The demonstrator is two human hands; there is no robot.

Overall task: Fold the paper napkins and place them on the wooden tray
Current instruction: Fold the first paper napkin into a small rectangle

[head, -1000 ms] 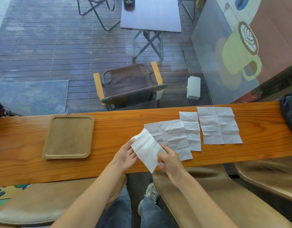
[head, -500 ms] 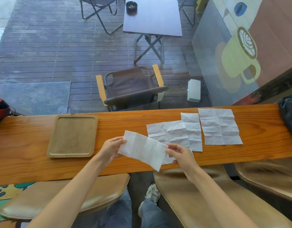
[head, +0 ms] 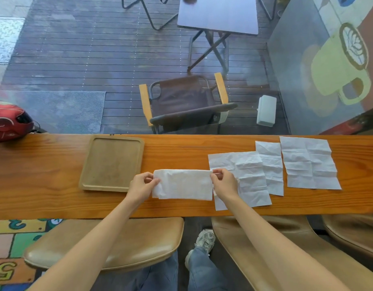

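Pinching crinkly folded napkin (head: pixel 182 184): L hand (head: pixel 142 186), R hand (head: pixel 224 184) | maybe doubled | wood tray (head: pixel 86 181) empty

White napkins (head: pixel 309 162) lie on an orange-brown, grained counter (head: pixel 44 164); the tray (head: pixel 112 162) is pale tan wood. A red helmet (head: pixel 9 121), grey rug (head: pixel 61 111), and tan seats (head: pixel 110 244).

- A red helmet (head: pixel 10 120) rests at the table's (head: pixel 44 175) far left end.
- Beyond the glass stand a brown folding chair (head: pixel 185 103), a dark folding table (head: pixel 219 13) and a white box (head: pixel 266 110).
- Tan stools (head: pixel 110 246) sit below.
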